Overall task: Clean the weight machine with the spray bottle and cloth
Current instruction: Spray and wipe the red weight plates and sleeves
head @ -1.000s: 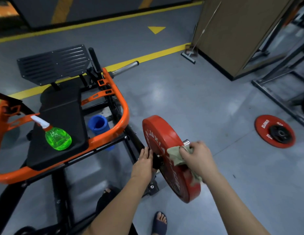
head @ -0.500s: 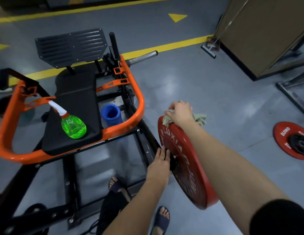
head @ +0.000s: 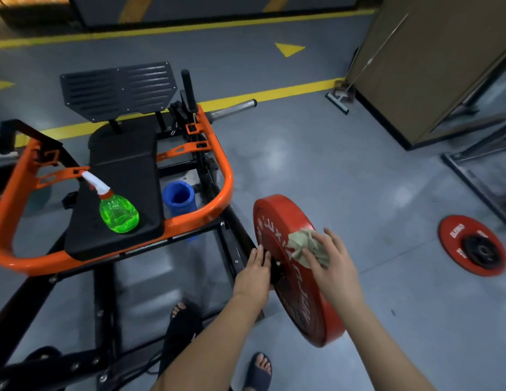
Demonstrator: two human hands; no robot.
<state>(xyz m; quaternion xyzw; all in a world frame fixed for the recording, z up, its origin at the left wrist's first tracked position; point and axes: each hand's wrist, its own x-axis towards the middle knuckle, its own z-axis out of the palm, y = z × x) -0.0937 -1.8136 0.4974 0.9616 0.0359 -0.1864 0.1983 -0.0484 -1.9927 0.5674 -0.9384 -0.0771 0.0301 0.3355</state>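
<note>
Right grip [head: 333,263], fingers spread, with beige cloth [head: 300,244]: now pressed lower on red plate [head: 301,309], off its top edge. Left grip [head: 254,269]: flat, unclenched, at hub. Spray bottle [head: 119,213]: green, standing at seat pad's [head: 124,165] near edge.

**A:** quick q, what kind of place is this?

**B:** a gym, easy. That's a plate-loaded weight machine [head: 228,182] with an orange frame, a black pad [head: 124,165] and a slotted footplate [head: 116,90]. There's a red bumper plate [head: 302,306] on its sleeve.

**A:** the floor looks kinda warehouse tho

**B:** yeah, the grey floor [head: 331,165] has yellow lines [head: 274,93], but a second red plate [head: 472,245] is lying flat on it. There are black rack feet [head: 469,179] at the right edge, plus a bare steel loading sleeve [head: 235,110] on the machine's far side.
</note>
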